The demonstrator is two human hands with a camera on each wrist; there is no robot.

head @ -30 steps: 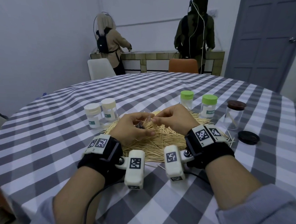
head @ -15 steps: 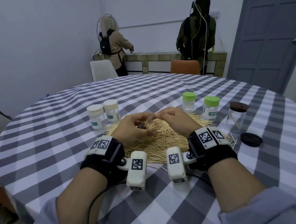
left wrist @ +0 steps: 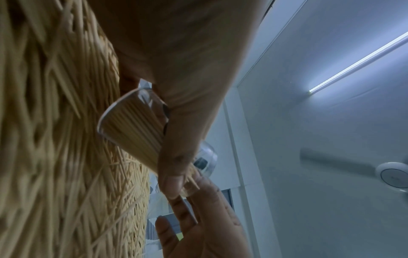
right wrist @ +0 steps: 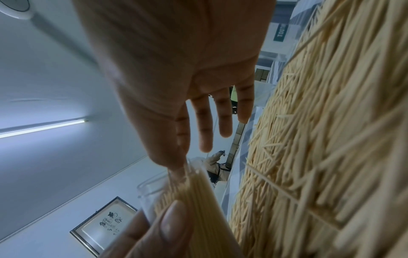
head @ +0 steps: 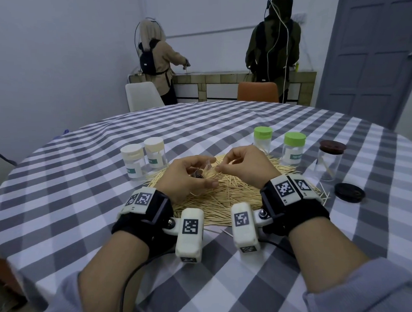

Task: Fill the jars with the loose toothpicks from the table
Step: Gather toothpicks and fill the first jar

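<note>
A broad pile of loose toothpicks (head: 228,198) lies on the checked tablecloth in front of me. Over it my left hand (head: 191,174) grips a small clear jar (left wrist: 132,125), tilted and packed with toothpicks. My right hand (head: 223,165) meets it at the jar's mouth. Its thumb and index finger pinch a few toothpicks (left wrist: 192,181) there, and the other fingers (right wrist: 223,118) stay spread. In the right wrist view the jar (right wrist: 198,197) shows with my left thumb (right wrist: 172,225) on its wall.
Two white-lidded jars (head: 143,156) stand left of the pile and two green-lidded jars (head: 279,144) behind it on the right. A brown-lidded clear jar (head: 330,161) and a loose dark lid (head: 349,192) sit farther right. Two people stand at a far counter.
Both hands stay together over the pile, with the jar still in my left hand. My right fingertips have shifted slightly at the jar's mouth.
</note>
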